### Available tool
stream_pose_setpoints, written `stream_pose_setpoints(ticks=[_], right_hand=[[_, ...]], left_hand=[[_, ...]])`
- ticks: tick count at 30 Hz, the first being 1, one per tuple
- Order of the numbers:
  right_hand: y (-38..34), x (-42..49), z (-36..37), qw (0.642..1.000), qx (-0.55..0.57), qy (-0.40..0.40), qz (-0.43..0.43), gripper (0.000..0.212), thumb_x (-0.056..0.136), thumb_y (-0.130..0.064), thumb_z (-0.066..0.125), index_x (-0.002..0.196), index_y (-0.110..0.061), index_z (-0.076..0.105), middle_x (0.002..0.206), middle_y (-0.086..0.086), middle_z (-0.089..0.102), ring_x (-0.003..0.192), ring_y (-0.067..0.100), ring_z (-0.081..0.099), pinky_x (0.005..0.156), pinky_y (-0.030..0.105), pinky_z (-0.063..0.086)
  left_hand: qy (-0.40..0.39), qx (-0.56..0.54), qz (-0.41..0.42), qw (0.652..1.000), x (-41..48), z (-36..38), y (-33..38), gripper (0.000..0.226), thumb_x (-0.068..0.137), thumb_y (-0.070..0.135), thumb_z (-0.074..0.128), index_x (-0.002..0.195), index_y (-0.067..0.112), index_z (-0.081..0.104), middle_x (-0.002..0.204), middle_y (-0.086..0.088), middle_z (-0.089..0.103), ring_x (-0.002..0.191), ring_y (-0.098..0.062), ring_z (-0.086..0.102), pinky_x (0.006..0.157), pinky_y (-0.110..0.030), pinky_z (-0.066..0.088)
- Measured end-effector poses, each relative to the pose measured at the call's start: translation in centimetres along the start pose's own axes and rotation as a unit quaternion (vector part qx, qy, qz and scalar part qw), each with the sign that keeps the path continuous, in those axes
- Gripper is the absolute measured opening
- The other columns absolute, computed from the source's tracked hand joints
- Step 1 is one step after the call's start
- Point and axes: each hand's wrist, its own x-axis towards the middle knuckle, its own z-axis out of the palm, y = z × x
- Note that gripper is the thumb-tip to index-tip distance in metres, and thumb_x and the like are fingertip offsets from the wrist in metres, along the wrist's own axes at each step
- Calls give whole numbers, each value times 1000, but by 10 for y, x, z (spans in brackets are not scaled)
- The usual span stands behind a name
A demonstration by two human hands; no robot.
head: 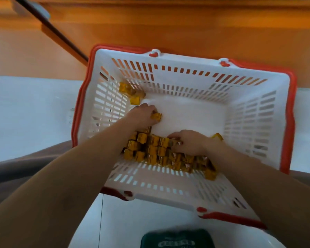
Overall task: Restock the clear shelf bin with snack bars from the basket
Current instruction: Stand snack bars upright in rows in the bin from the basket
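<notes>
**A:** Where do the snack bars (156,151) sit?

**B:** Heaped against the near wall of the basket (254,126). A few strays (131,92) lie in its far-left corner, and one (217,136) is at the right edge of the heap. The clear shelf bin isn't in view.

**A:** And the hands?

**B:** The left hand (141,114) has its fingers curled round a single bar (156,116), just off the heap towards the basket's middle. The right hand (188,143) lies on top of the heap with its fingers bent down. I cannot tell whether it has hold of any bar.

**A:** What could go wrong?

**B:** The wrappers look slick, I'd say, so a big handful could shed bars on the lift. The heap is loosely stacked too, and pulling from the top may send it sliding across the basket's bare floor.

**A:** Anything in the way?

**B:** The basket's tall slotted walls mean both hands have to lift straight up. The red handles (292,111) lie folded along the rim, clear of the opening. A dark rod (48,26) slants beyond the far-left corner, and a dark green thing (177,238) lies below the near edge. Neither blocks the hands.
</notes>
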Motion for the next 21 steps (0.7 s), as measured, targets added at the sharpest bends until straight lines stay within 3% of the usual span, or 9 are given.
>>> stream_pose_setpoints(ticks=[5,10,13,16,21], right_hand=[[3,-8,-7,999,37,21,16,46,92,-32,63,138,-30,55,141,-1,55,124,17,53,89,22,36],[-10,-16,-12,997,-40,-36,54,51,99,-40,47,149,-29,42,154,2,43,137,24,43,105,33,35],[-20,-16,-10,995,-69,-59,48,47,104,-47,33,142,-24,50,147,4,50,131,26,48,102,36,37],[-19,-16,-10,996,-61,-43,55,47,102,-48,41,144,-28,47,144,5,51,127,25,50,100,36,40],[-13,-15,-18,996,31,-44,66,40,95,-36,58,135,-37,53,139,-1,53,113,18,50,92,31,41]], left_hand=[[-33,27,-23,999,-13,-10,-15,48,100,46,57,139,19,49,135,-12,54,120,-33,57,95,-42,48],[-71,17,-51,996,-24,-11,-20,60,91,47,68,138,22,42,126,-14,63,102,-28,58,79,-36,45],[-76,33,-42,996,-22,-6,-16,63,92,47,69,139,16,41,128,-15,62,111,-32,60,80,-35,45],[-72,0,-21,997,-21,-4,-18,62,91,47,71,138,17,44,133,-11,60,115,-29,58,81,-34,41],[-29,-66,-5,997,-23,-10,-15,55,88,42,78,130,20,50,122,-3,58,100,-18,50,77,-32,38]])
